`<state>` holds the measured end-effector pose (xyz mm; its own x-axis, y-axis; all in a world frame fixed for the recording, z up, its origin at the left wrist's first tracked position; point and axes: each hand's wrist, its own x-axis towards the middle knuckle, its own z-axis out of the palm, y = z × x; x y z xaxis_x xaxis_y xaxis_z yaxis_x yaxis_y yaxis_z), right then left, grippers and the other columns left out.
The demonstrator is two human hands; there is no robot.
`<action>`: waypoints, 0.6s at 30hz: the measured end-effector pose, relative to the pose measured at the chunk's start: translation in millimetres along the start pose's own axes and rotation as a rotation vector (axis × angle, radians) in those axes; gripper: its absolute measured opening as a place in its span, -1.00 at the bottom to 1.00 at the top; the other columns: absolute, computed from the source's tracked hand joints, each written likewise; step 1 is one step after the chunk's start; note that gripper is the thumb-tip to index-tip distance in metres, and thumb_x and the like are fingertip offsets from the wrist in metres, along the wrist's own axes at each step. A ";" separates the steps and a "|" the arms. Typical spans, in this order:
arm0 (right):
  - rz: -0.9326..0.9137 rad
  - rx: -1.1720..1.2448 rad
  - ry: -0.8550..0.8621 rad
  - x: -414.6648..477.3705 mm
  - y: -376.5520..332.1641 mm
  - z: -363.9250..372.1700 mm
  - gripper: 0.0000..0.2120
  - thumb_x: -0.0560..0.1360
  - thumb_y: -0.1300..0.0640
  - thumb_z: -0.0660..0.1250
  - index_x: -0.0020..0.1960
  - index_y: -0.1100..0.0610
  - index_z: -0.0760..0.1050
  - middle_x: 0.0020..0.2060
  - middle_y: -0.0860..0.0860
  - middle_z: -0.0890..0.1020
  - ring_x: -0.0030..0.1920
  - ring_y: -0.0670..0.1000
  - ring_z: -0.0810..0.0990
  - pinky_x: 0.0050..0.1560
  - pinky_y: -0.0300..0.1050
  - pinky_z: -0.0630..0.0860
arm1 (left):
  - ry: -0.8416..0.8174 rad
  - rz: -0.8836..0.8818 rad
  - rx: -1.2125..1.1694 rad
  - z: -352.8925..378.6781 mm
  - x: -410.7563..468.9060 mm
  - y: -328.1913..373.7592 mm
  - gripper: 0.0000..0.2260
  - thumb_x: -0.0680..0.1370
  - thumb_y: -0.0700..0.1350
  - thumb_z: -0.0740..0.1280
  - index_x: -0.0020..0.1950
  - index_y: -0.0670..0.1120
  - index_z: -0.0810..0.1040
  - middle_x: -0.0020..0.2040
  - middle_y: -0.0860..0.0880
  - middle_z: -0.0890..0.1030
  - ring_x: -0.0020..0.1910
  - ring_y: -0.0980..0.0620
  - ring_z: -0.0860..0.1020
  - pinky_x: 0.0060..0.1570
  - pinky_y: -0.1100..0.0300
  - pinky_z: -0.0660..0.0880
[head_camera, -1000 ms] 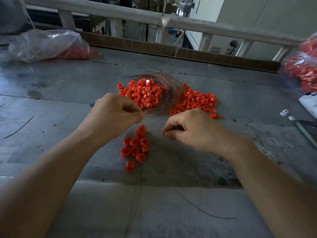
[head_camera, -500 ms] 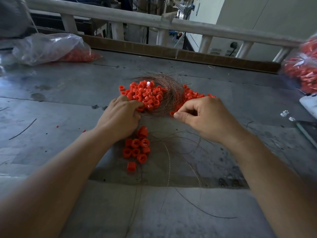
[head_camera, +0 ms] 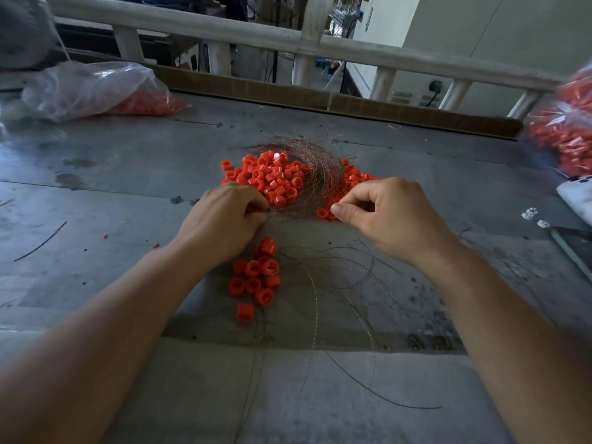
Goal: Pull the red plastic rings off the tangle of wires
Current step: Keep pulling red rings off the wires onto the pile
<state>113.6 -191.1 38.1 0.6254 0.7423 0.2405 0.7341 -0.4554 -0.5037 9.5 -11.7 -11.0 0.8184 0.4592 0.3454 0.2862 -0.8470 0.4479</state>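
Note:
A tangle of thin copper wires lies on the grey metal table, with a heap of red plastic rings caught in it and more red rings on its right side. My left hand is curled at the tangle's near left edge and pinches a red ring, mostly hidden by its fingers. At the near right edge, my right hand has thumb and forefinger pinched together on a wire, beside a ring. A small pile of loose rings sits between my forearms.
Loose wire strands curl across the table near the small pile. Plastic bags of red rings lie at the back left and far right. A white object, small white bits and a railing bound the area.
Both hands have moved away from me, from above the small loose pile up to the near edge of the wire tangle. Freed wire strands now lie spread beside the small pile.

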 end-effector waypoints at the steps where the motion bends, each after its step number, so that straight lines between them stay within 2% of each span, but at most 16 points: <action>1: 0.002 -0.002 -0.003 0.2 0.2 0.1 -0.84 0.46 0.00 0.34 -0.15 0.06 0.61 -0.29 0.01 0.65 -0.26 0.00 0.60 -0.13 0.01 0.55 | 0.001 0.010 0.003 0.5 -0.3 0.6 -0.84 0.50 -0.15 0.34 0.06 -0.07 0.61 -0.11 0.09 0.42 -0.10 0.11 0.36 -0.08 0.24 0.27; 5: 0.006 -0.010 -0.012 0.8 1.2 1.7 -0.84 0.46 -0.01 0.33 -0.14 0.06 0.62 -0.27 0.02 0.66 -0.23 0.01 0.61 -0.12 0.02 0.56 | -0.046 0.016 0.036 2.3 0.2 3.2 -0.88 0.49 -0.09 0.35 0.01 -0.03 0.59 -0.09 0.04 0.44 -0.11 0.09 0.36 -0.13 0.23 0.25; 8: 0.010 -0.010 -0.022 0.9 2.2 2.7 -0.85 0.46 -0.02 0.33 -0.15 0.04 0.61 -0.29 0.02 0.66 -0.25 0.01 0.62 -0.13 0.03 0.57 | -0.053 0.049 0.090 3.5 -1.2 7.4 -0.96 0.52 -0.10 0.30 -0.07 -0.03 0.52 -0.13 0.03 0.39 -0.10 0.07 0.33 -0.19 0.19 0.26; 13: 0.013 -0.019 -0.027 1.2 2.7 4.3 -0.85 0.46 -0.02 0.34 -0.16 0.04 0.61 -0.27 -0.01 0.65 -0.23 -0.01 0.61 -0.12 0.02 0.56 | -0.104 0.048 0.087 2.5 -0.7 5.2 -0.89 0.53 -0.06 0.26 -0.16 -0.01 0.38 -0.16 0.07 0.38 -0.10 0.07 0.35 -0.17 0.24 0.23; 18: 0.012 -0.028 -0.031 1.1 3.4 4.2 -0.84 0.46 -0.02 0.33 -0.15 0.05 0.61 -0.27 0.00 0.66 -0.23 0.00 0.62 -0.12 0.03 0.57 | -0.112 -0.014 -0.063 -3.9 0.3 7.6 -0.79 0.51 0.01 0.31 -0.27 0.03 0.36 -0.28 0.13 0.41 -0.31 0.22 0.36 -0.37 0.32 0.21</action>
<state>115.7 -189.8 33.2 0.6263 0.7511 0.2086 0.7338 -0.4778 -0.4829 10.0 -17.0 -4.3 0.8662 0.4352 0.2456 0.2692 -0.8205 0.5043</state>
